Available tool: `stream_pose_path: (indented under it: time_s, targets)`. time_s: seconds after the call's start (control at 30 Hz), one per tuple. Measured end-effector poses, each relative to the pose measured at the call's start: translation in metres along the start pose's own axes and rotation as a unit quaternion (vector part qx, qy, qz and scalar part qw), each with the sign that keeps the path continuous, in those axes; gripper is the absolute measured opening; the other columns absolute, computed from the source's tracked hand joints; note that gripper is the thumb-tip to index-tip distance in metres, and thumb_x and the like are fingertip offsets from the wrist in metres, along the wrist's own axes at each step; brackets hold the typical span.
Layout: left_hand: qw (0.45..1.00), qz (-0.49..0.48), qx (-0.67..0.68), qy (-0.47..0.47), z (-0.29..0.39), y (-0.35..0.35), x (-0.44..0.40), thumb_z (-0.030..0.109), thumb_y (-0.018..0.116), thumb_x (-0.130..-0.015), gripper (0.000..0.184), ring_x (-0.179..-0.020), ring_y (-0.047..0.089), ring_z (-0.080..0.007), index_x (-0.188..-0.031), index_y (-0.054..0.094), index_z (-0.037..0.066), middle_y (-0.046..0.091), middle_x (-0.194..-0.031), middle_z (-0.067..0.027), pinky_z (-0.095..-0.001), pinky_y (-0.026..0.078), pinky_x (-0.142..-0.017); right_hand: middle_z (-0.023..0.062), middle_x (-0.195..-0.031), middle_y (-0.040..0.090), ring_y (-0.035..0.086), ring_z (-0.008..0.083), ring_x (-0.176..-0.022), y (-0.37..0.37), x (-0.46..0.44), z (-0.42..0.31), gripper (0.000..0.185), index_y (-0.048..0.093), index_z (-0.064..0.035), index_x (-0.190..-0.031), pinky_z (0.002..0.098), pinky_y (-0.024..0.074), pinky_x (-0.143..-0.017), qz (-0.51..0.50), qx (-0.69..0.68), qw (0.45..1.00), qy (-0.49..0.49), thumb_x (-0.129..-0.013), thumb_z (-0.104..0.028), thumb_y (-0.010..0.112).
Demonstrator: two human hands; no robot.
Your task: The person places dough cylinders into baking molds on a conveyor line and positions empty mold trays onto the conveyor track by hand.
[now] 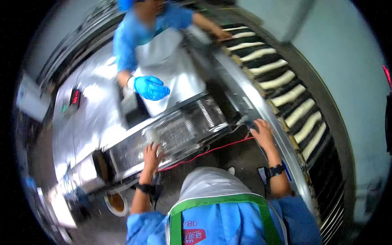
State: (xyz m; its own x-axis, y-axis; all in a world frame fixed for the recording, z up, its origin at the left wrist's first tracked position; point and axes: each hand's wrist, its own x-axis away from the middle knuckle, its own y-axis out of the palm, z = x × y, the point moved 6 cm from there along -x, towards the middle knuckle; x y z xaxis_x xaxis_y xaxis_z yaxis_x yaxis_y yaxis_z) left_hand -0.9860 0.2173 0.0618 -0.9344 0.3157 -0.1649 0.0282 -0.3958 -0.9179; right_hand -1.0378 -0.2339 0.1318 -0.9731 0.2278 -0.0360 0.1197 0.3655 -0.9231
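My left hand (152, 157) is over the near side of a metal mesh conveyor (171, 130), its fingers apart, beside a pale, blurred lump of dough (152, 136). Whether the fingertips touch the dough is unclear. Farther right, my right hand (263, 131) has its fingers spread near the conveyor's right end and the metal rail, with nothing seen in it. Long white dough strips (277, 80) lie in a row on a dark ridged surface at the right.
Across the conveyor stands a co-worker (163, 53) with a blue glove and one arm stretched to the dough strips. A steel table (87, 118) with a red digital display (75, 96) is at left. A red cable (208, 152) runs along the conveyor's near side. A white bucket (116, 204) stands below.
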Motion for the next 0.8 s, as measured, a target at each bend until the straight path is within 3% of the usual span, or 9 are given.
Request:
stream_pose_path:
  time_s: [0.2,0.3,0.4,0.5,0.53,0.57,0.6,0.67,0.8]
  targets:
    - [0.97,0.013,0.058,-0.235,-0.055,-0.021,0.05,0.026,0.06,-0.067,0.057,-0.112,0.028,-0.0381,-0.117,0.037,0.013,0.03,-0.122,-0.0202,-0.0453,0.026,-0.091,0.0088,-0.118,0.04,0.032,0.0265,-0.114,0.033,0.007,-0.034,0.04,0.048,-0.0082,-0.109,0.0424,0.0244,-0.091,-0.07,-0.015,0.997,-0.032,-0.075,-0.028,0.055]
    - [0.921,0.1,0.104,-0.361,-0.116,-0.008,0.084,0.028,0.06,-0.065,0.065,-0.111,0.028,-0.0389,-0.119,0.033,0.006,0.028,-0.121,-0.0231,-0.0428,0.025,-0.092,0.0089,-0.119,0.04,0.032,0.0266,-0.113,0.038,0.003,-0.063,0.04,0.048,-0.008,-0.11,0.0422,0.024,-0.091,-0.131,0.015,0.99,-0.051,-0.075,-0.027,0.055]
    - [0.748,0.213,0.328,-0.537,-0.149,-0.028,0.115,0.028,0.059,-0.067,0.064,-0.113,0.027,-0.0357,-0.119,0.032,0.002,0.03,-0.121,-0.0224,-0.0393,0.024,-0.093,0.0091,-0.12,0.039,0.031,0.0269,-0.114,0.033,0.011,-0.096,0.04,0.048,-0.0083,-0.11,0.0418,0.0239,-0.091,-0.13,0.006,0.989,-0.076,-0.075,-0.028,0.055]
    - [0.695,0.261,0.361,-0.565,-0.183,-0.006,0.131,0.027,0.057,-0.068,0.063,-0.114,0.027,-0.0339,-0.12,0.031,0.003,0.031,-0.12,-0.0217,-0.0377,0.025,-0.094,0.0099,-0.12,0.039,0.031,0.0272,-0.114,0.034,0.001,-0.084,0.04,0.047,-0.0077,-0.11,0.0425,0.024,-0.091,-0.142,-0.008,0.982,-0.123,-0.076,-0.028,0.054]
    - [0.736,0.232,0.276,-0.573,-0.173,-0.028,0.128,0.028,0.057,-0.068,0.064,-0.111,0.03,-0.0344,-0.121,0.031,0.003,0.031,-0.12,-0.0213,-0.0372,0.026,-0.093,0.0101,-0.12,0.039,0.031,0.0273,-0.114,0.036,0.003,-0.086,0.04,0.047,-0.0075,-0.11,0.0428,0.024,-0.091,-0.129,-0.006,0.983,-0.132,-0.076,-0.028,0.053]
    - [0.712,0.229,0.321,-0.581,-0.186,-0.015,0.132,0.028,0.058,-0.067,0.063,-0.111,0.031,-0.0346,-0.119,0.033,0.002,0.031,-0.12,-0.0213,-0.0385,0.027,-0.093,0.0103,-0.12,0.039,0.031,0.0274,-0.114,0.037,0.005,-0.082,0.04,0.047,-0.0072,-0.11,0.0426,0.0242,-0.091,-0.129,-0.003,0.984,-0.121,-0.076,-0.028,0.053]
    - [0.728,0.244,0.262,-0.584,-0.176,-0.023,0.131,0.028,0.058,-0.066,0.06,-0.111,0.03,-0.0347,-0.116,0.037,0.003,0.032,-0.12,-0.0216,-0.0397,0.027,-0.093,0.0104,-0.12,0.039,0.031,0.0276,-0.114,0.04,0.007,-0.08,0.041,0.046,-0.007,-0.111,0.0425,0.0243,-0.091,-0.13,0.001,0.985,-0.11,-0.076,-0.027,0.053]
    - [0.752,0.23,0.289,-0.546,-0.195,0.001,0.13,0.027,0.058,-0.066,0.062,-0.113,0.027,-0.036,-0.119,0.034,0.004,0.029,-0.122,-0.021,-0.0404,0.024,-0.094,0.0106,-0.12,0.039,0.031,0.0277,-0.113,0.045,0.014,-0.079,0.042,0.045,-0.0069,-0.112,0.0421,0.0246,-0.091,-0.142,0.007,0.983,-0.116,-0.076,-0.026,0.053]
    - [0.721,0.256,0.345,-0.544,-0.13,-0.038,0.127,0.027,0.056,-0.067,0.065,-0.115,0.022,-0.0358,-0.122,0.03,0.005,0.021,-0.127,-0.0205,-0.0389,0.022,-0.095,0.0116,-0.118,0.039,0.032,0.0287,-0.111,0.052,0.004,-0.078,0.044,0.043,-0.0067,-0.114,0.0407,0.0251,-0.092,-0.17,0.014,0.978,-0.12,-0.075,-0.024,0.053]
